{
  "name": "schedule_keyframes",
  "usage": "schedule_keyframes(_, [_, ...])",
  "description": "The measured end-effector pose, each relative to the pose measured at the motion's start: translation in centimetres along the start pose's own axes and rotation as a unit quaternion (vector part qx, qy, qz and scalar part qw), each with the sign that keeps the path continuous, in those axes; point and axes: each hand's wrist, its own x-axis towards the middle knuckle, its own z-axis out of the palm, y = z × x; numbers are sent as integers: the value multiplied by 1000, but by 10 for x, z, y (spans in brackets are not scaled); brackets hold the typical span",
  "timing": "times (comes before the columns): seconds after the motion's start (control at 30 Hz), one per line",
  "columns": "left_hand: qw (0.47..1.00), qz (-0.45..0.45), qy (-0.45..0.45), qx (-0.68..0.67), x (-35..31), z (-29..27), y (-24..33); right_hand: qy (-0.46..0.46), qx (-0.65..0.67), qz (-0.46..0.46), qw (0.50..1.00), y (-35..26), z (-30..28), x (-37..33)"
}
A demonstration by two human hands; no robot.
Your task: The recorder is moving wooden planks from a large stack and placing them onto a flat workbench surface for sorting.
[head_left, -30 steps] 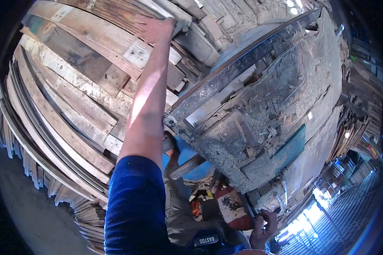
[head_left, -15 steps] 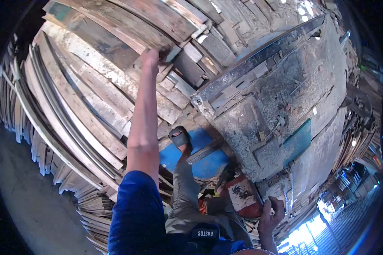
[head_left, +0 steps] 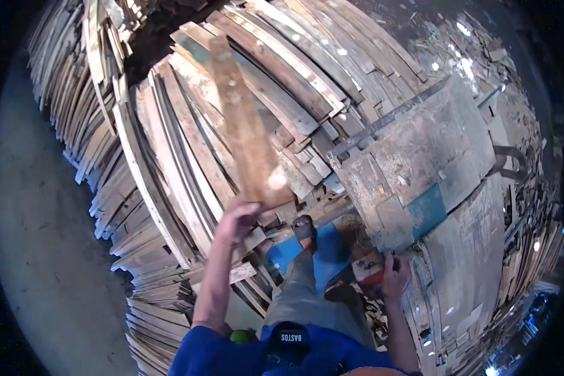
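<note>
A brown wooden plank (head_left: 247,125) rises at a slant from the stack, its near end in the grip of my left hand (head_left: 239,220). The plank is smeared by motion, and its far end lies over the other boards. My right hand (head_left: 396,277) hangs at the right with its fingers loosely curled; I see nothing in it. Close to that hand is a red and white container (head_left: 367,268), partly hidden. Beneath the plank lie long, rough boards (head_left: 194,135) in a layered pile.
A worn work table (head_left: 426,144) covered in sawdust and chips stands at the right, with a teal panel (head_left: 427,212) on it. My sandalled foot (head_left: 304,229) rests by a blue sheet (head_left: 323,250). More stacked boards (head_left: 103,156) border the grey floor (head_left: 37,219) at left.
My left arm has drawn back from the far boards toward me, and the plank's near end has come up with it. The view has shifted, showing more of the pile.
</note>
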Motion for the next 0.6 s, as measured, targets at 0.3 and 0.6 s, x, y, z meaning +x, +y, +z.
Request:
schedule_keyframes(0.3, [955,-121,-254,-94,-30,318,-97,-54,123,-80,988,-6,-18,0])
schedule_keyframes(0.6, [933,-209,-292,-34,-128,513,-338,-4,491,17,871,78,-102,-2])
